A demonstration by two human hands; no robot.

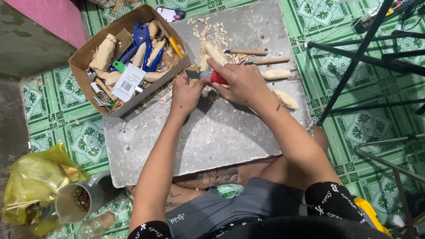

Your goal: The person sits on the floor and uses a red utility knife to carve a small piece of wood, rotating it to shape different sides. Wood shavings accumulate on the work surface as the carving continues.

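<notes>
The person sits on the floor with one grey board [230, 132] across the legs. The right hand [241, 84] is closed around one knife [208, 76] with a red handle, its blade pointing toward the left hand [185, 94]. The left hand is curled around a small wood piece, mostly hidden under the fingers, right at the blade.

Just beyond the hands lie two wooden-handled tools [256, 56], side by side. To the right of the right hand lie two pale carved blanks [283, 86], one beyond the other. A third blank [214, 53] lies just past the knuckles. Shavings [206, 33] are scattered over the board.

Left of the left hand stands one cardboard box [84, 55], touching the board and full of more blanks and blue-handled tools. One phone [170, 14] lies beyond it. Near the left elbow sit one yellow bag [31, 181] and one grey cup [77, 201].
</notes>
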